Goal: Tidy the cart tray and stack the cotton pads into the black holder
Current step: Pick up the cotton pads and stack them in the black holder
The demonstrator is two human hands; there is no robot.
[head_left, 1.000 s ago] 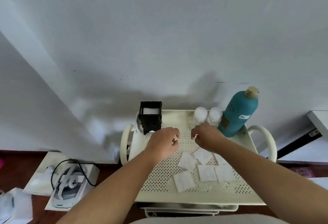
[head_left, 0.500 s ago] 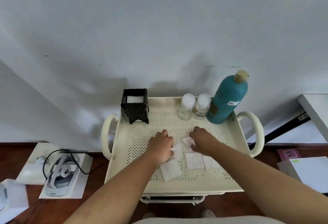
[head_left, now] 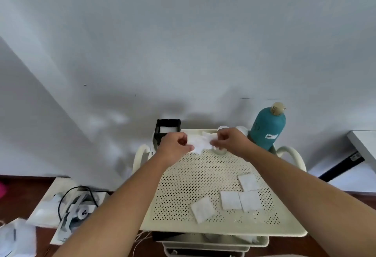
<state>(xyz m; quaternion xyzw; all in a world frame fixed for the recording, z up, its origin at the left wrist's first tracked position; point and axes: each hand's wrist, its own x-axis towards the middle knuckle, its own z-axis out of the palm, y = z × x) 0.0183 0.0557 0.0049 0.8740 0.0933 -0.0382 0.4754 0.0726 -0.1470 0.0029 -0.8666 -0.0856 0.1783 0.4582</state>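
A cream perforated tray (head_left: pixel 175 199) stands against a pale wall (head_left: pixel 183 43). Left hand (head_left: pixel 175 146) and right hand (head_left: pixel 230 141) pinch cotton pads (head_left: pixel 200 141) between them, beside the black holder (head_left: pixel 168 128).

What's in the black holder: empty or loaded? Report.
Loaded, at least partly. White pads show inside the black holder near its open top; how deep the stack goes cannot be told. Four cotton pads lie on the tray.
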